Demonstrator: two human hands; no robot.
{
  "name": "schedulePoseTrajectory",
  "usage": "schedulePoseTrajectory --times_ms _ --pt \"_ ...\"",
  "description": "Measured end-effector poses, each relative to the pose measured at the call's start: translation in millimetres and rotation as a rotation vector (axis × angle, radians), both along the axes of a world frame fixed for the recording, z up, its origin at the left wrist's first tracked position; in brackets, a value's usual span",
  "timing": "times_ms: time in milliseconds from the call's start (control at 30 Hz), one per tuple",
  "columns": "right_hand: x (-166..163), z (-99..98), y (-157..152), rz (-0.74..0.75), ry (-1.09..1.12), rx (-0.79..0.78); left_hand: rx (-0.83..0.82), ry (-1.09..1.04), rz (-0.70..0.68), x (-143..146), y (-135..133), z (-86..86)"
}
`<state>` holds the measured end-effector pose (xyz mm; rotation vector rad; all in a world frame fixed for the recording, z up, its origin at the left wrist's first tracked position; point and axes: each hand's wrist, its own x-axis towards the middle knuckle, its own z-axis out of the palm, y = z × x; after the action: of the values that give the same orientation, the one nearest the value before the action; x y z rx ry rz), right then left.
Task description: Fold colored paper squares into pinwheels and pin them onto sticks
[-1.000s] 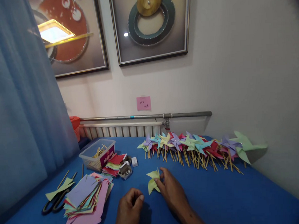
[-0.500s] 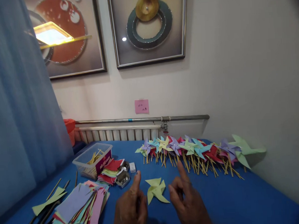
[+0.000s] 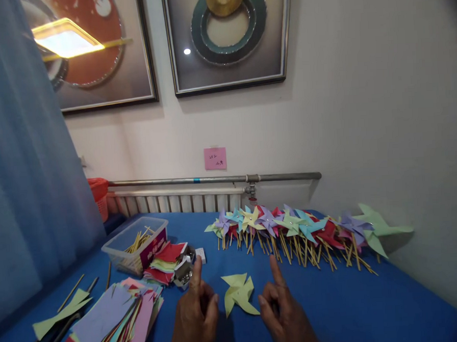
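Observation:
A pale yellow-green paper pinwheel head [image 3: 239,295] lies flat on the blue tabletop between my hands, touched by neither. To its left, my left hand [image 3: 195,310] is raised with the index finger stretched forward and the other fingers curled, holding nothing. My right hand [image 3: 283,306] mirrors it on the other side, index finger extended, also with nothing in it. Just beyond my left fingertip are a small white box [image 3: 201,255] and an open little box of metal pins [image 3: 184,275].
A stack of coloured paper [image 3: 106,315], scissors [image 3: 55,338] under pale green paper, and a clear plastic box [image 3: 117,248] of wooden sticks occupy the left side. Finished pinwheels on sticks [image 3: 288,224] line the back right. A blue curtain [image 3: 28,151] hangs at left.
My left hand has shifted slightly left and its thumb now stands apart from the index finger. My right hand keeps nearly the same pose. The view has tilted slightly; the pinwheel head stays put.

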<state>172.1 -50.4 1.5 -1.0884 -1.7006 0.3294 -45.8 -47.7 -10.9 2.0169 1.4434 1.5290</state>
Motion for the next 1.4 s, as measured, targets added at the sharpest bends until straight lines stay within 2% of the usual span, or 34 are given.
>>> schedulePoseTrajectory --times_ms 333,500,567,633,733,867,1000,1167,1400 --pt "-2.2 0.1 1.4 0.019 0.010 -0.047 0.031 0.006 -0.043 1.7 -0.4 2.3" --pt "-2.4 -2.9 2.6 0.028 0.036 -0.095 0.060 0.014 0.009 3.2 -1.2 0.6" --pt "-2.6 -3.8 3.3 0.053 0.027 -0.137 -0.002 0.049 0.039 3.6 -2.2 1.0" --pt "-3.8 -5.1 3.6 0.107 -0.018 -0.193 -0.131 0.157 0.033 4.5 -3.7 2.5" --pt "-9.2 -9.0 3.0 0.199 -0.149 -0.296 -0.354 0.398 -0.078 7.9 -6.8 7.2" --pt "-20.2 -15.8 0.0 0.219 -0.365 -0.419 -0.525 0.646 -0.186 14.2 -12.4 17.7" --pt "-25.8 -19.3 -1.6 0.237 -0.407 -0.441 -0.573 0.654 -0.192 17.2 -17.2 27.0" --pt "-25.5 -22.1 -0.4 0.242 -0.417 -0.397 -0.582 0.665 -0.194 17.3 -17.5 30.6" --pt "-26.8 -21.6 -0.6 0.223 -0.466 -0.422 -0.573 0.683 -0.184 14.3 -12.6 17.4"
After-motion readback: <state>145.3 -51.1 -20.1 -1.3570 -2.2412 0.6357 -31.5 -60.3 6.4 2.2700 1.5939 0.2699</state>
